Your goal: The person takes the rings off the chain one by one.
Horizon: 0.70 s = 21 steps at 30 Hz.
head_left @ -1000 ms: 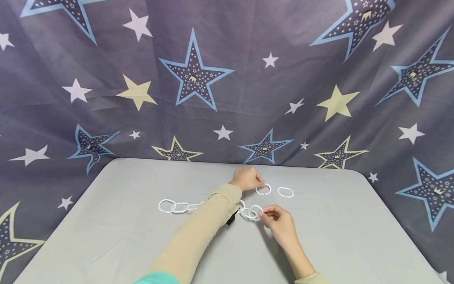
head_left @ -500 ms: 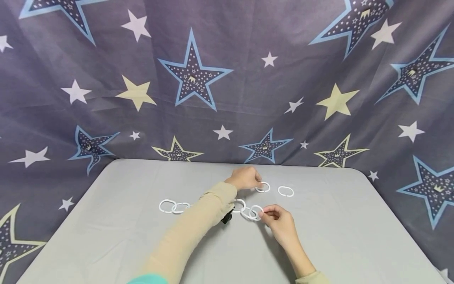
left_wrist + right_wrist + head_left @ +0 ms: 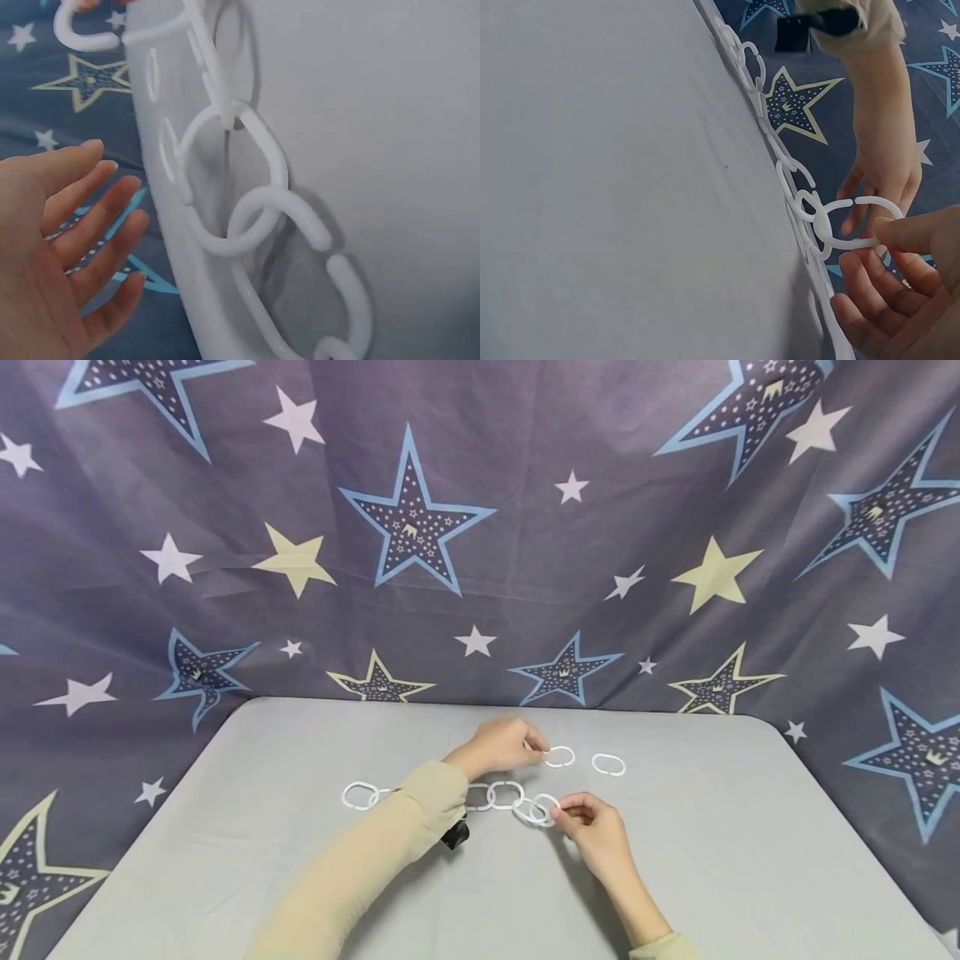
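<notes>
Chain of white links (image 3: 491, 797) is lying across the centre of the frame on the grey worktop (image 3: 720, 827), its left end showing left of centre. Next, a beige sleeve (image 3: 360, 868) is slanting up from the bottom edge, hiding part of the chain, and a black object (image 3: 455, 835) is sticking out below its cuff. Just above the chain, the person's left grip (image 3: 498, 747) is hovering, fingers spread apart; its tips are coming right up to a loose link (image 3: 559, 747), though I cannot tell whether they are touching. Right of centre, the right grip (image 3: 596, 831) is pinching the chain's end link (image 3: 851, 244) between thumb and fingers. Farther right, another loose link (image 3: 604, 755) is resting near the first.
</notes>
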Available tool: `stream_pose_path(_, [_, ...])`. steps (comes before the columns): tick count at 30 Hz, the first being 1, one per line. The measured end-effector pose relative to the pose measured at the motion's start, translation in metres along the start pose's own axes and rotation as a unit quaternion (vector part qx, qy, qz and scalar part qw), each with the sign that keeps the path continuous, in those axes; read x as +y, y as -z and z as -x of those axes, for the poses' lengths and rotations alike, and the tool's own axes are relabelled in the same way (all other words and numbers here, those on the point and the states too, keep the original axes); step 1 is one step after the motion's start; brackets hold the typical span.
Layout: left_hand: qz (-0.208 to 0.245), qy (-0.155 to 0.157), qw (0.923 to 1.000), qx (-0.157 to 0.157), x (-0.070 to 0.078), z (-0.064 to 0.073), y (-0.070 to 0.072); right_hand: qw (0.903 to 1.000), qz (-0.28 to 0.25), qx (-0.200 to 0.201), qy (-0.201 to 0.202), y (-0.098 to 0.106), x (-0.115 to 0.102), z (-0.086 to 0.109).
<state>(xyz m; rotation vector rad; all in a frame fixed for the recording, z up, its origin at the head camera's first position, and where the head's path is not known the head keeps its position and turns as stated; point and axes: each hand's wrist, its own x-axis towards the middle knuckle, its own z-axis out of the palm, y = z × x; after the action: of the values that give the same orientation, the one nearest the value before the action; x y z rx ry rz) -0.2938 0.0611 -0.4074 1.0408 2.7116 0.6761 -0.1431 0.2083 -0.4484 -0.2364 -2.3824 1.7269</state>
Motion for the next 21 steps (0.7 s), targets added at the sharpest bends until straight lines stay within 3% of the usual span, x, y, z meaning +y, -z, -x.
stream_pose_path(5, [0.045, -0.011, 0.9989, -0.008, -0.001, 0.021, 0.006, 1.0000, 0.006, 0.001, 0.005, 0.001, -0.001, 0.002])
stream_pose_path(9, [0.068, 0.000, 0.9977, 0.007, 0.003, 0.037, 0.008, 1.0000, 0.009, 0.003, 0.004, 0.001, -0.001, 0.001])
stream_pose_path(17, [0.048, 0.011, 0.9984, 0.027, 0.004, 0.059, -0.004, 0.9999, 0.005, 0.002, 0.012, 0.002, 0.001, 0.002])
stream_pose_path(21, [0.048, 0.007, 0.9987, 0.018, 0.003, 0.066, -0.010, 0.9986, -0.004, 0.007, 0.053, 0.001, 0.004, 0.002])
